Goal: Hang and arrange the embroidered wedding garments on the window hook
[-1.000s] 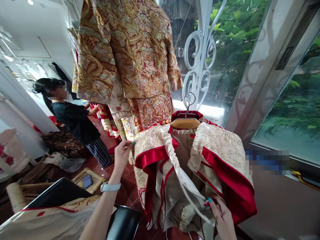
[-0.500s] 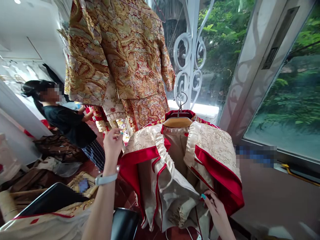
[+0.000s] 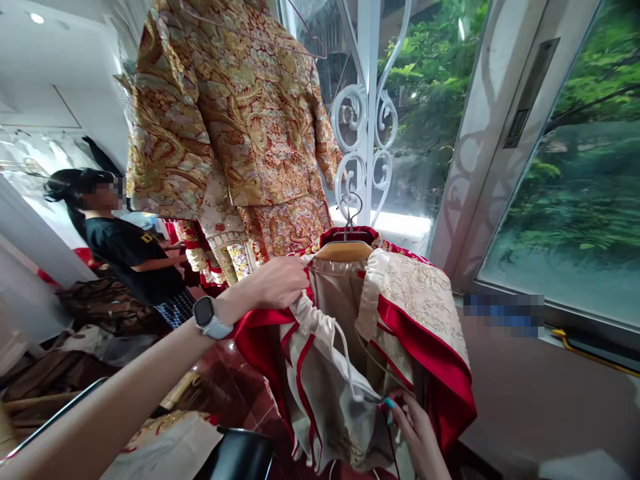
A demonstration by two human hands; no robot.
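Two-handed, holds the red-lined embroidered garment (image 3: 336,375), near and centre-right, with left hand (image 3: 277,283) closed on gathered satin band (image 3: 313,315), right hand (image 3: 417,427) pinching lower edge (image 3: 376,399). Probably soft, slippery; best taken by band.

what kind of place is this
Probably a clothing shop or dressmaking room, perhaps for formal wear: a patterned gold jacket hangs up front, a cream-and-red garment is on a hanger, and more white clothes hang in the background.
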